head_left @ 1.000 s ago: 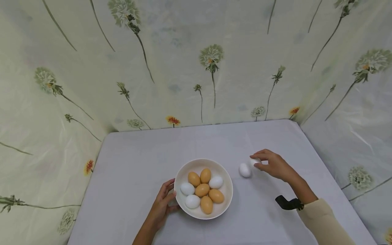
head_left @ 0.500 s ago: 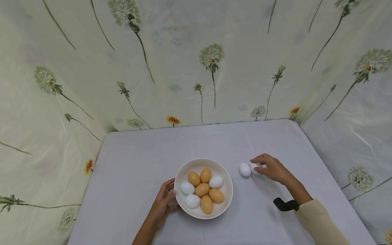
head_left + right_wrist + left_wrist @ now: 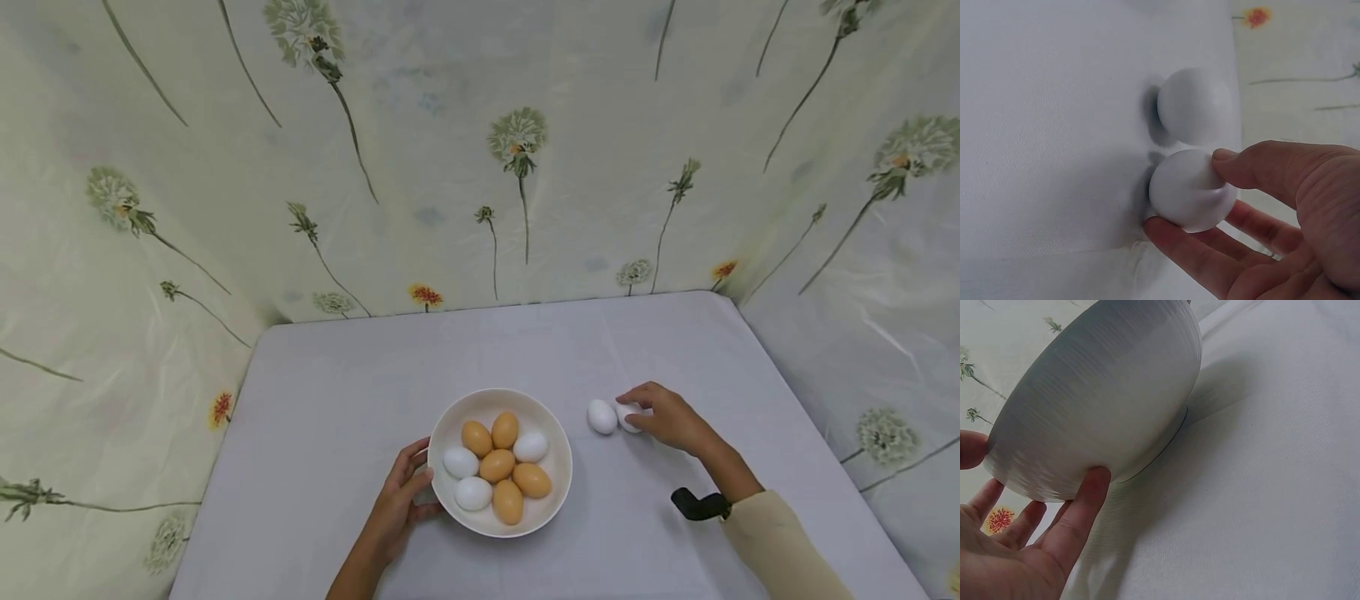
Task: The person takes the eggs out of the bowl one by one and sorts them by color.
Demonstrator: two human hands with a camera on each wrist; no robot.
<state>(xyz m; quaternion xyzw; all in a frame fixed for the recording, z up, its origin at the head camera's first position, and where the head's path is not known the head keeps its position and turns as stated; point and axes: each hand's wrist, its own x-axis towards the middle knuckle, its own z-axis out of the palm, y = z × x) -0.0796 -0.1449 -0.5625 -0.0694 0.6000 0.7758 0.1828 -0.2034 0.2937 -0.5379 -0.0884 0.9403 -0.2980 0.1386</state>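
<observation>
My left hand (image 3: 395, 504) holds the white bowl (image 3: 558, 467) at its left side, thumb at the rim and fingertips against the outer wall. Several brown eggs (image 3: 497, 465) and three white eggs (image 3: 473, 493) lie in the bowl. To the bowl's right, the thumb and fingers of my right hand (image 3: 670, 417) pinch a white egg (image 3: 1185, 187) close over the table. Right beside it sits another white egg (image 3: 602, 417), untouched by the hand. In the left wrist view the bowl's underside and foot ring show, while its contents are hidden.
A pale cloth covers the table (image 3: 360, 375). Dandelion-patterned sheeting (image 3: 450, 167) rises along its back and both sides. A black curved piece (image 3: 699, 504) juts from the right wrist near the beige sleeve (image 3: 780, 542).
My right hand has lowered slightly toward the near side with the white egg, bringing it level beside the other egg. The left hand and bowl stay in place.
</observation>
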